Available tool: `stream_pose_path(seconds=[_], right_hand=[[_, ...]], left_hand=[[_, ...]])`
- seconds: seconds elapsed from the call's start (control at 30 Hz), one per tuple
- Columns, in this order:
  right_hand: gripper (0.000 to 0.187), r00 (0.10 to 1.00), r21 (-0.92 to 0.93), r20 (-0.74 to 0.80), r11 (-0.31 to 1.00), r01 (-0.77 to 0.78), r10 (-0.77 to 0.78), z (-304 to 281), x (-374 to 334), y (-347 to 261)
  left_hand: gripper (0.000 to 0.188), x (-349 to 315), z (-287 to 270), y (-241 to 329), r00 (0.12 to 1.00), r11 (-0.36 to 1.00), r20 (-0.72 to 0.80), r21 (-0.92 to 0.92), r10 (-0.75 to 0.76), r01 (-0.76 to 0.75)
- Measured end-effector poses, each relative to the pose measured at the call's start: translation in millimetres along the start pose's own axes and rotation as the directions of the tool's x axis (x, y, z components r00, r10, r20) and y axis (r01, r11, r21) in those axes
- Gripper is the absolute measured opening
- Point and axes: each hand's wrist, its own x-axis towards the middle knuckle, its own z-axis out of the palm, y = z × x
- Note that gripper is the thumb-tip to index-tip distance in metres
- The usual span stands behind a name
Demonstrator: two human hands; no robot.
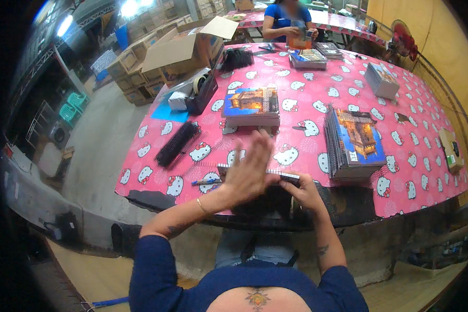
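Observation:
Near the front edge of the table, a notebook [287, 176] is seen edge-on between my hands. My right hand [303, 190] grips its right end, with the thumb along the edge. Across its left part lies my left hand [248, 169], its fingers stretched out and slightly blurred; it hides much of the notebook. A thin wire coil [205, 164] sticks out to the left of that hand. Just beyond the hands sits a stack of picture-covered booklets [251, 104]. To the right stands a stack of spiral-bound notebooks [356, 141] with similar covers.
A bundle of black coils [177, 145] and a pen [207, 182] lie at the left. Behind them are a tape dispenser [203, 92] and an open carton [184, 52]. More stacks [381, 81] stand farther back. Across the table a person [287, 23] in blue handles a booklet.

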Motion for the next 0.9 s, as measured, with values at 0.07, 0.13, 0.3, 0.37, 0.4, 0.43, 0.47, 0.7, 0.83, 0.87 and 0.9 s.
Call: stream_pose_path(seconds=[0.07, 0.13, 0.3, 0.37, 0.4, 0.43, 0.47, 0.7, 0.83, 0.87, 0.9], right_hand=[[0.029, 1.0, 0.076, 0.022, 0.997, 0.014, -0.015, -2, 3, 1], [0.03, 0.998, 0.073, 0.044, 0.996, -0.055, 0.052, -6, 6, 8], [0.03, 0.999, 0.022, 0.048, 1.0, 0.009, -0.01, -8, 6, 8], [0.029, 1.0, 0.093, 0.027, 0.996, 0.005, -0.007, -4, 4, 11], [0.028, 0.998, -0.007, 0.06, 1.0, -0.02, 0.02, -9, 7, 10], [0.028, 0.994, -0.107, 0.094, 0.993, -0.051, 0.061, -14, 9, 5], [0.028, 0.986, -0.204, 0.131, 0.976, -0.078, 0.107, -14, 10, 3], [0.028, 0.98, -0.171, -0.193, 0.985, 0.008, -0.041, 2, -8, 11], [0.032, 0.911, -0.298, -0.334, 0.944, 0.143, -0.244, 60, -51, -14], [0.034, 0.914, -0.272, -0.274, 0.936, 0.223, -0.298, 69, -61, -17], [0.035, 0.924, -0.421, -0.172, 0.874, 0.244, -0.341, 72, -66, -24]], left_hand=[[0.084, -22, 12, 17, 0.986, 0.975, 0.01, -0.148, 0.166, -0.163], [0.084, -11, -2, 23, 0.992, 0.993, 0.052, -0.014, 0.116, -0.115], [0.082, -4, 7, 17, 0.994, 0.996, 0.073, 0.046, 0.076, -0.08], [0.08, -9, -5, 35, 0.988, 0.973, 0.015, -0.173, 0.156, -0.152], [0.079, 3, -3, 29, 0.996, 0.99, 0.027, -0.115, 0.089, -0.085], [0.079, 31, -15, 17, 0.999, 0.998, 0.04, -0.061, 0.013, -0.01], [0.079, 42, -21, 11, 0.996, 0.998, 0.053, -0.004, -0.07, 0.07], [0.069, -23, -15, 54, 0.937, 0.811, -0.182, -0.566, -0.297, 0.147], [0.061, -39, -14, 58, 0.792, 0.246, 0.149, -0.902, -0.593, 0.354], [0.061, -42, -13, 56, 0.799, 0.078, 0.27, -0.927, -0.537, 0.366], [0.06, -45, -5, 43, 0.846, -0.103, 0.321, -0.946, -0.426, 0.307]])
